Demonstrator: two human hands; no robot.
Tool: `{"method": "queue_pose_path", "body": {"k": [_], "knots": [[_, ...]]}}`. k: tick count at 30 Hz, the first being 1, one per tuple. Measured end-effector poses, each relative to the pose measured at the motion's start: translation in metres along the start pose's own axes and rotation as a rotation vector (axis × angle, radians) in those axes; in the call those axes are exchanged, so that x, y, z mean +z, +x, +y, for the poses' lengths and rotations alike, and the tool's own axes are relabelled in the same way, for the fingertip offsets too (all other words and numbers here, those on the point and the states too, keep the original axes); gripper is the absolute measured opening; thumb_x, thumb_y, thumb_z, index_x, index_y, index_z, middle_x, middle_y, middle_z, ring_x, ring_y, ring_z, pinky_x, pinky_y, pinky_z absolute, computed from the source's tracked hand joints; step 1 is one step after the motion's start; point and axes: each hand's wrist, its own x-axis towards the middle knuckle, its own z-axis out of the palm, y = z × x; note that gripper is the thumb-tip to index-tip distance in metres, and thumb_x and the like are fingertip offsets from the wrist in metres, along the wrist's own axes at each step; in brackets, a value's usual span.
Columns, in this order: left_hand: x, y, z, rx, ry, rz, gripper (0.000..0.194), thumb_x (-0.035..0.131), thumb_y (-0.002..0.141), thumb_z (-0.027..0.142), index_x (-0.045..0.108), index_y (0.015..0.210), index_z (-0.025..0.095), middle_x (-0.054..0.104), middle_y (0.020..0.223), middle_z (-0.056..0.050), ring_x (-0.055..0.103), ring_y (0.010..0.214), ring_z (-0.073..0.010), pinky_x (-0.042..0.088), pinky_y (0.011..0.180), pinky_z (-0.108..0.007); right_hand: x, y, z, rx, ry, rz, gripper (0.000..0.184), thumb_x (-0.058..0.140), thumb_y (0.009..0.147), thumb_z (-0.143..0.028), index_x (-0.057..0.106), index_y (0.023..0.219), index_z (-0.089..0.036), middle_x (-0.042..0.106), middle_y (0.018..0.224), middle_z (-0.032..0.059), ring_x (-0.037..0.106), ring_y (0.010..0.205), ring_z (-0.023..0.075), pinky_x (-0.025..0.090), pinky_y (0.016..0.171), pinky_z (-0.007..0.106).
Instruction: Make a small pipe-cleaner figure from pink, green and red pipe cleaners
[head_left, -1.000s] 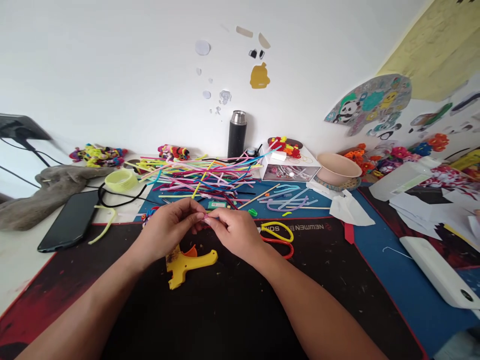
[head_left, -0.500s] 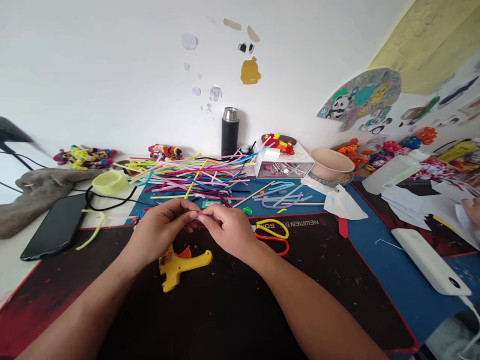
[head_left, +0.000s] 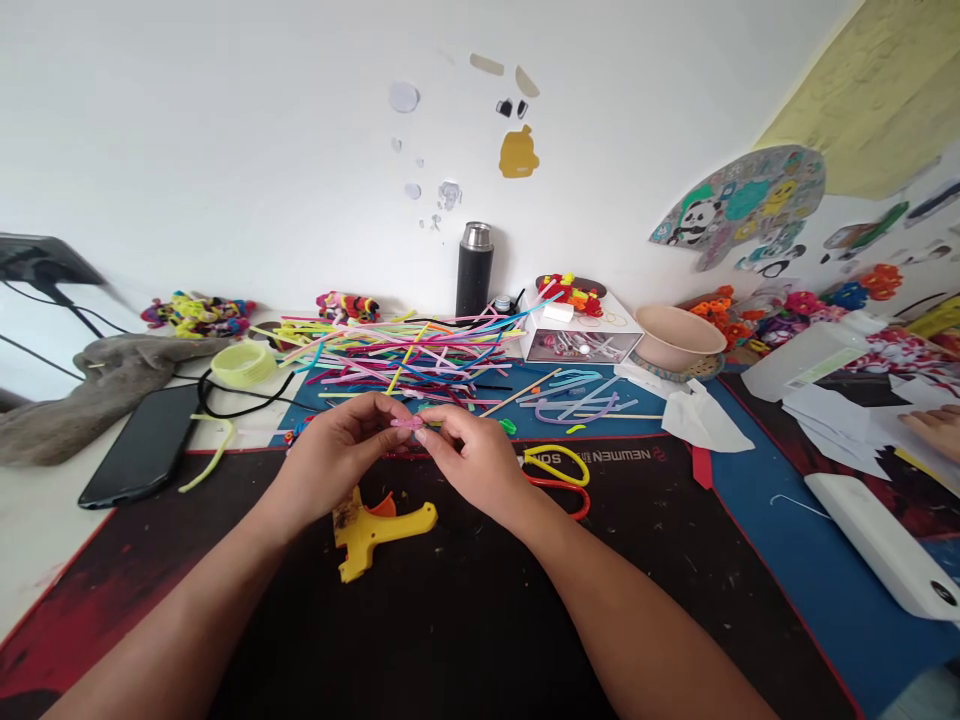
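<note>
Pink strip [head_left: 407, 423] sits pinched by the left hand [head_left: 337, 455] and right hand [head_left: 478, 462], over a black mat [head_left: 427, 640]; beyond the right hand, to its right, printed lettering [head_left: 621, 455] reads "NEWMEN".

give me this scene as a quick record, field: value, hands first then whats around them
left hand: fingers pinching a small pink piece
right hand: fingers closed at the piece's right end
near side: yellow glue gun, orange trigger, on dark mat
right side: scissors, yellow and red handles
beyond hands: heap of colorful pipe cleaners
against wall: black flask
far right: another person's hand
</note>
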Motion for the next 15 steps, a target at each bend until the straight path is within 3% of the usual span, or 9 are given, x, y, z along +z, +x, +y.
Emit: {"method": "queue_pose_path", "body": {"k": [9,15], "knots": [[-0.0022,0.0027,-0.0022,0.034,0.018,0.045,0.042,0.085,0.083,0.061,0.074,0.094,0.021,0.077,0.093,-0.005,0.071,0.084,-0.0217,0.059,0.078,-0.032,-0.0004,0.0034,0.0050,0.164,0.388,-0.052,0.025,0.062,0.105,-0.041,0.073,0.118,-0.023,0.059,0.062,-0.0057,0.055,0.046,0.0116,0.045,0.050,0.024],[0.0030,0.0019,0.0005,0.013,-0.003,-0.001,0.046,0.084,0.082,0.065,0.074,0.090,0.021,0.077,0.087,-0.004,0.073,0.082,-0.0227,0.061,0.079,-0.034,0.0041,0.0025,0.0061,0.170,0.406,-0.102,0.025,0.064,0.106,-0.043,0.072,0.116,-0.022,0.062,0.063,-0.0062,0.055,0.046,0.0105,0.044,0.049,0.023]]}}
